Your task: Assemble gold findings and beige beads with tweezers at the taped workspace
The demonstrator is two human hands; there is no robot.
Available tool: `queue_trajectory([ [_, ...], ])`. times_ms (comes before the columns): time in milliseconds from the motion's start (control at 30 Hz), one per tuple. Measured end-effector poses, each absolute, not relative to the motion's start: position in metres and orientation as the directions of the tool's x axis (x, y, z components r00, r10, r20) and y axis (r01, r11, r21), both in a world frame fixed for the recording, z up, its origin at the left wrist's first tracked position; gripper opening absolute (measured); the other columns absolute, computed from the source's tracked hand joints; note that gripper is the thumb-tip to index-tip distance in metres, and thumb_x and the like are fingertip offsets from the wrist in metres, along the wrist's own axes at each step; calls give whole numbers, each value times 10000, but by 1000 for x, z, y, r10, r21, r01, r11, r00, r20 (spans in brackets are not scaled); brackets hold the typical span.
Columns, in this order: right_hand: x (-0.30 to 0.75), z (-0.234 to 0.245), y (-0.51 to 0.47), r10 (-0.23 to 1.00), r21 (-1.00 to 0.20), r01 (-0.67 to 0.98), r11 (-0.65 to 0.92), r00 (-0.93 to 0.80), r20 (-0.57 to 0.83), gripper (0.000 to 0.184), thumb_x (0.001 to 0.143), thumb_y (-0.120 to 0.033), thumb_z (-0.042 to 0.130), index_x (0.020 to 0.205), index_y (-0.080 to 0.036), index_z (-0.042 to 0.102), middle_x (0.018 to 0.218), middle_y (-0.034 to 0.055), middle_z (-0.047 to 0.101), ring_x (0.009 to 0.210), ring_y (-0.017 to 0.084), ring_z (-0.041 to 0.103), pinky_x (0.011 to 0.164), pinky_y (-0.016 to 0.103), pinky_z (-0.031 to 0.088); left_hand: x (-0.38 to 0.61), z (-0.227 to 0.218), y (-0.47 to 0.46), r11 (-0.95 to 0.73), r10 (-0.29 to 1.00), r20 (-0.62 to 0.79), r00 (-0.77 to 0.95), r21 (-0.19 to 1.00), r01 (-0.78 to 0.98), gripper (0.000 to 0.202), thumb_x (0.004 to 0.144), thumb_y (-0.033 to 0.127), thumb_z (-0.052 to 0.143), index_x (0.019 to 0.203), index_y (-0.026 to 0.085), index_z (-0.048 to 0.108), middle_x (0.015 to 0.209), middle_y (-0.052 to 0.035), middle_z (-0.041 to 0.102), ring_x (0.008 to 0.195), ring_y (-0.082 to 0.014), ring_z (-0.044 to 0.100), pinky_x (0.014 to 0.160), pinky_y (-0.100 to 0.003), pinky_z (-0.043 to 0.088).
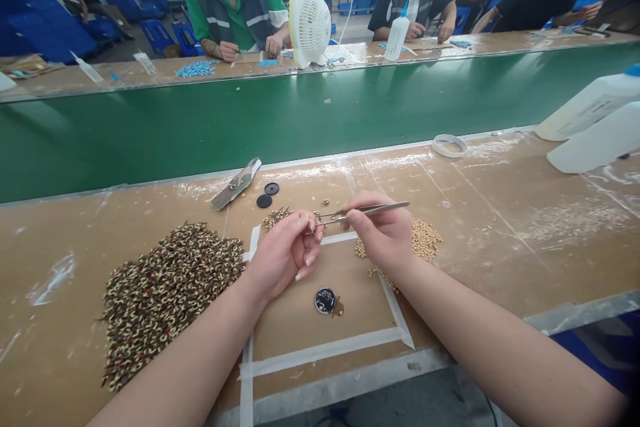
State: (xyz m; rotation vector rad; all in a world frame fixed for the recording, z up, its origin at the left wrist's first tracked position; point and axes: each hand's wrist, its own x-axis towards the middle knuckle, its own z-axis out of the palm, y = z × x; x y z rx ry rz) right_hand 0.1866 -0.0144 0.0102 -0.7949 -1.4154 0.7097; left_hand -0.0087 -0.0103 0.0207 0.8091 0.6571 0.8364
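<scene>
My right hand (383, 230) is closed around metal tweezers (376, 208), whose tips point left. Those tips meet the pinched fingertips of my left hand (290, 250); whatever sits between these fingers is too small to make out. Left of my left hand spreads a large pile of small dark brown and cream pieces with red specks (170, 293). Tan bead-like pieces (425, 240) lie beside and partly behind my right hand. Below both hands is a small round lid of dark glossy liquid (325, 301), with a brown smear at its right. Some small finished-looking pieces (277, 215) lie behind my left hand.
White tape (325, 351) frames a work area on the brown tabletop. Two black discs (264, 201) and a camouflage-patterned strip (236, 184) lie farther back. A tape roll (450, 145) and white bottles (595, 137) are right. Past a green conveyor belt (280, 113), people work near a fan (310, 23).
</scene>
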Motion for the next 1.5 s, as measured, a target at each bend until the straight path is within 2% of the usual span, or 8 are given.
queue_trajectory([
  [100,186,9,-12,907,-906,-79,416,107,407,173,964,-388,729,899,-228,734,721,-6,702,623,130,682,614,293,557,-9,21,-11,443,818,-191,543,812,-381,275,1004,392,596,840,188,513,814,11,556,481,-66,457,324,-142,351],
  [200,186,7,-9,942,-929,-158,335,89,324,195,952,-410,746,899,-223,738,718,-6,705,625,128,690,633,290,563,-9,20,-11,454,806,-188,561,805,-382,307,1027,398,559,812,190,490,782,19,530,477,-69,444,323,-144,356],
  [533,185,4,-7,945,-905,-279,322,32,327,183,964,-393,738,894,-224,738,690,-17,695,600,123,683,615,290,554,-12,15,-13,410,786,-109,609,829,-381,337,1063,435,497,832,190,481,784,23,484,491,-63,435,349,-145,370],
  [833,186,10,-15,860,-857,-69,511,38,509,137,996,-304,695,887,-228,727,718,-16,683,648,125,667,648,308,526,-10,16,-13,366,811,-121,573,868,-335,351,1053,451,523,826,185,490,774,20,493,504,-68,445,350,-149,345],
  [1333,185,9,-14,911,-909,-60,412,25,411,213,972,-401,711,867,-216,707,685,-14,691,617,127,667,621,302,545,-7,15,-17,347,826,-136,547,887,-304,372,1020,504,577,832,190,508,767,24,503,522,-70,460,368,-149,375],
  [1500,184,12,-15,921,-918,-69,390,22,389,202,972,-385,716,856,-220,709,672,-14,685,614,130,663,620,306,545,-7,14,-16,351,826,-147,544,890,-292,383,1012,521,583,832,193,505,770,23,500,524,-73,460,368,-151,372],
])
